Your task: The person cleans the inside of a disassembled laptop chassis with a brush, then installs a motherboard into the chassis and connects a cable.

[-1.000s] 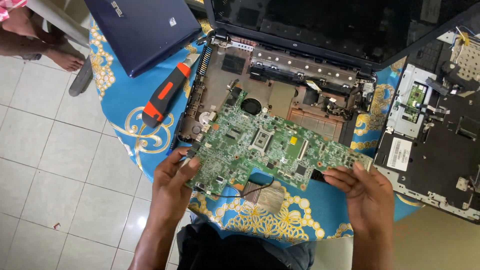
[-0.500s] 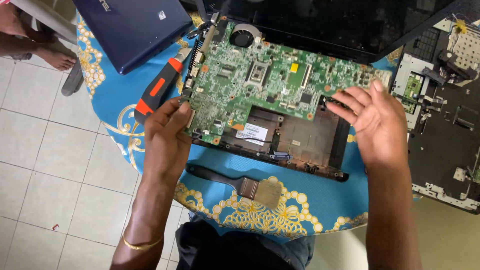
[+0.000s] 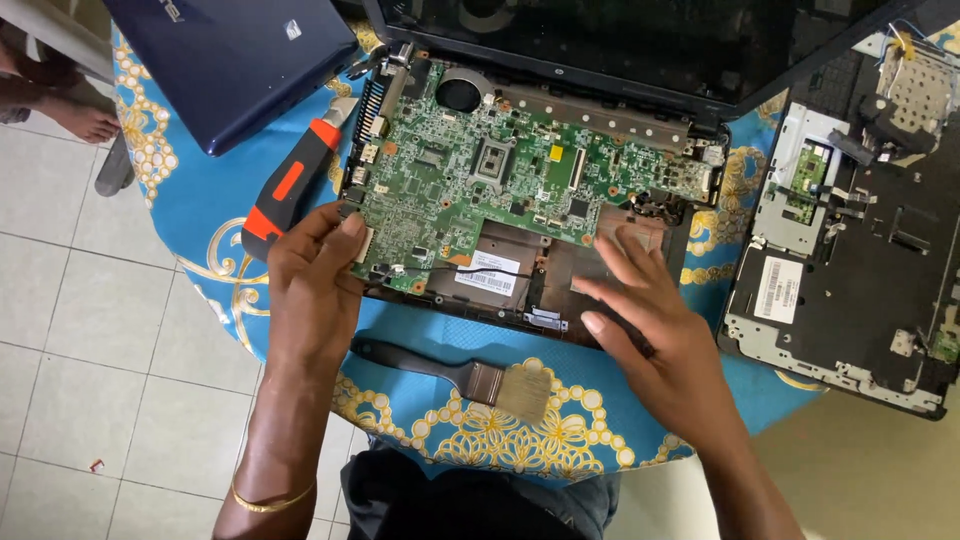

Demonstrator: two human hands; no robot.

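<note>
1. Inside the black plastic laptop base [image 3: 560,300], the green motherboard [image 3: 500,180] lies flat.
2. The left hand [image 3: 315,275] pinches the board's left edge.
3. The right hand [image 3: 655,320] rests open, fingers spread, on the base's front.

Both arms of the person are bare from the elbow down; no sleeves are visible. On the left forearm, a thin gold-coloured bangle [image 3: 266,497] sits some way above the wrist. The left hand [image 3: 312,275] and the right hand [image 3: 655,335] have no gloves and no rings that can be seen. The fingernails are short and plain. At the bottom edge, dark clothing [image 3: 470,500] covers the lap.
</note>
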